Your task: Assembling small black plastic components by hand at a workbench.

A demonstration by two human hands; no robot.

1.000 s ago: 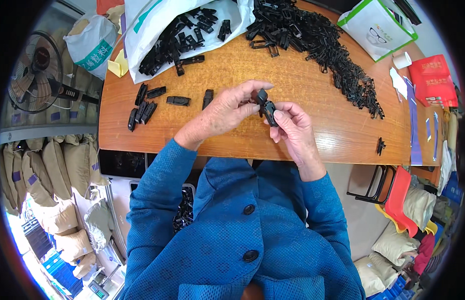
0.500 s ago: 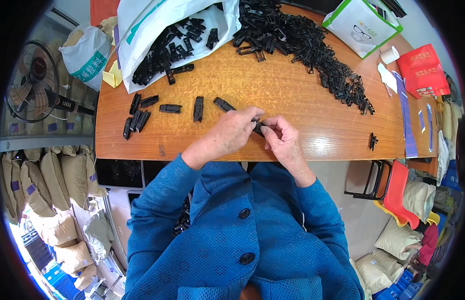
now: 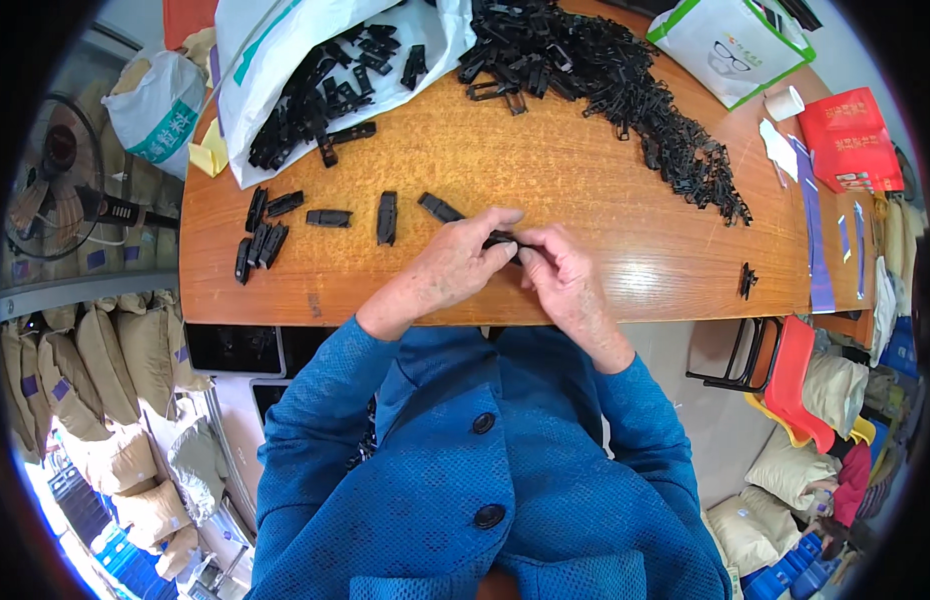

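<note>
My left hand (image 3: 453,264) and my right hand (image 3: 569,282) meet over the table's near edge, both closed on one small black plastic part (image 3: 501,238). Fingers and thumbs cover most of that part, so its full shape is hidden. Just beyond my left hand lies a similar oblong black piece (image 3: 441,207), set at a slant. Farther left, another black piece (image 3: 387,218) points away from me, and one more (image 3: 329,217) lies crosswise. Several like pieces (image 3: 261,245) are grouped at the table's left side.
A white sack (image 3: 285,60) spills black pieces at the far left. A long heap of black parts (image 3: 625,95) runs along the back to the right. One small black part (image 3: 748,281) lies near the right front. A red box (image 3: 850,135) and white-green bag (image 3: 730,55) stand at far right.
My fingers have closed in on the black part, covering more of it, and my left thumb now presses along it. The whole view has shifted slightly; the pieces on the table look unmoved.
</note>
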